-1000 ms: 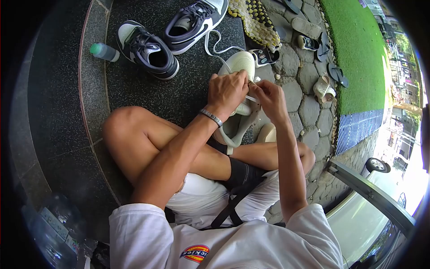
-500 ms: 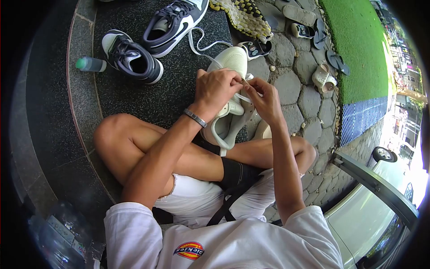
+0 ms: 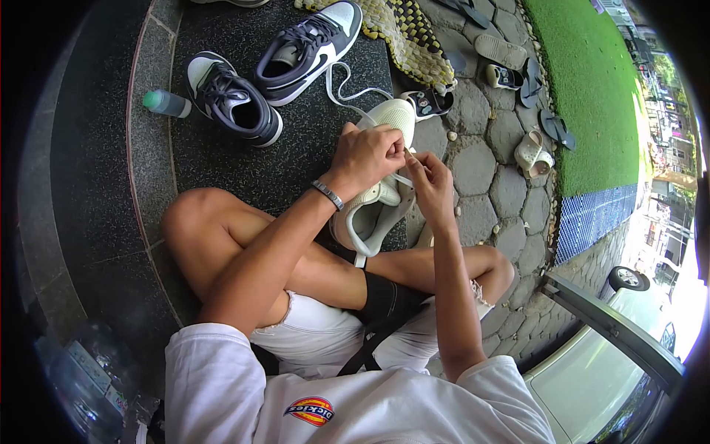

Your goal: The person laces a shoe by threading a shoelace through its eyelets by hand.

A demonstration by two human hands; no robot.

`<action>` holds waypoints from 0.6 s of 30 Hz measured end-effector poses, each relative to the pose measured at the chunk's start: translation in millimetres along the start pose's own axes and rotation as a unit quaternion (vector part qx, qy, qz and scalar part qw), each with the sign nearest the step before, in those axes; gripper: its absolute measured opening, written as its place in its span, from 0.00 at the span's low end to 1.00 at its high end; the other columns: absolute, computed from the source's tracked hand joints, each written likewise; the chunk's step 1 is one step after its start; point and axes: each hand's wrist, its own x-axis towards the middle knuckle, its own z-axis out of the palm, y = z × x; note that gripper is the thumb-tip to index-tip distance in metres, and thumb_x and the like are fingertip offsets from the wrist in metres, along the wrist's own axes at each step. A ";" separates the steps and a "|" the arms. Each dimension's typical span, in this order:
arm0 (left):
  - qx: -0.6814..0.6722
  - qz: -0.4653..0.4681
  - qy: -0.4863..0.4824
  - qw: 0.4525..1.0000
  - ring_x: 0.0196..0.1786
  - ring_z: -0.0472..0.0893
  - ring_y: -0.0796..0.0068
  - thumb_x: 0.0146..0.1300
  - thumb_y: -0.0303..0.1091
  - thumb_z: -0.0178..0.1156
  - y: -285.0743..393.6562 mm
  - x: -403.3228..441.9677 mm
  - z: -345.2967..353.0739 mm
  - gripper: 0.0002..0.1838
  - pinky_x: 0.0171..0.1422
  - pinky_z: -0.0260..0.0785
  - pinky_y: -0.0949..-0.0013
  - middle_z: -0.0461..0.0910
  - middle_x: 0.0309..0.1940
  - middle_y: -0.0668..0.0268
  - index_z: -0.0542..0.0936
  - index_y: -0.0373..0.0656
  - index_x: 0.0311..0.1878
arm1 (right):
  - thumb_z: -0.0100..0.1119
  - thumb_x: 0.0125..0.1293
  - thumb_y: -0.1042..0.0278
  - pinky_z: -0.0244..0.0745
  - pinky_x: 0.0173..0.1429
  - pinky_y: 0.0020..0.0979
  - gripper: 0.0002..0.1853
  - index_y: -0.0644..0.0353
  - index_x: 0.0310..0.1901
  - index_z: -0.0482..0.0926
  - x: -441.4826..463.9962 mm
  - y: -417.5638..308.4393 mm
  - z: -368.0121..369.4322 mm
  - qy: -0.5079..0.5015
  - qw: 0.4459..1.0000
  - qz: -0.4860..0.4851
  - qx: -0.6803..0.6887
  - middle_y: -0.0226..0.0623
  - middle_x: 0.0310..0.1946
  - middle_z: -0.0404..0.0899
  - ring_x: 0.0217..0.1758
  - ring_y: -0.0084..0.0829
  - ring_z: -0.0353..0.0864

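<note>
A cream sneaker (image 3: pixel 394 116) with a perforated toe sits in front of my crossed legs, its toe pointing away from me and its opening toward me. A white shoelace (image 3: pixel 334 90) trails from its far side in a loose loop on the dark step. Above the sneaker's lacing area, my left hand (image 3: pixel 366 155) is closed, pinching the lace with its fingertips. My right hand (image 3: pixel 432 189) is close beside it, thumb and fingers also pinched on the lace. Both hands hide much of the eyelets and tongue.
Dark grey and white sneakers (image 3: pixel 307 52) and a green-capped bottle (image 3: pixel 167 103) stand on the speckled step (image 3: pixel 214 166). A woven mat (image 3: pixel 403 44), sandals and beige clogs (image 3: pixel 534 154) lie beyond, on stone paving (image 3: pixel 473 163). A metal rail (image 3: pixel 614 329) is at right.
The view has shifted slightly, so the shoes and step appear lower and farther right. My hands stay together over the sneaker, still pinching the lace.
</note>
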 end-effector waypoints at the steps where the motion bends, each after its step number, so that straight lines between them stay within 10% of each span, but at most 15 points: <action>1: 0.031 0.023 0.004 0.999 0.31 0.85 0.68 0.60 0.39 0.69 0.3 0.3 -3.0 0.06 0.45 0.65 0.59 0.84 0.28 0.75 0.83 0.51 0.35 | 0.63 0.75 0.61 0.68 0.29 0.27 0.15 0.68 0.41 0.84 -0.8 -2.0 2.5 0.004 1.000 0.006 0.001 0.29 0.22 0.79 0.24 0.16 0.73; 13: 0.239 0.120 -0.009 0.963 0.35 0.86 0.65 0.62 0.37 0.66 7.8 -4.0 -29.6 0.05 0.53 0.67 0.57 0.84 0.33 0.67 0.84 0.48 0.38 | 0.64 0.73 0.58 0.72 0.30 0.29 0.15 0.66 0.42 0.86 2.8 -19.7 13.3 -0.001 0.998 0.049 -0.041 0.36 0.24 0.84 0.24 0.20 0.80; 18: 0.263 0.087 -0.070 0.958 0.36 0.87 0.63 0.63 0.39 0.64 7.5 -0.6 -20.8 0.08 0.58 0.70 0.55 0.85 0.34 0.61 0.86 0.47 0.34 | 0.65 0.70 0.55 0.80 0.41 0.41 0.17 0.65 0.43 0.87 15.6 -22.6 14.2 -0.015 0.988 -0.003 -0.152 0.46 0.28 0.87 0.32 0.42 0.88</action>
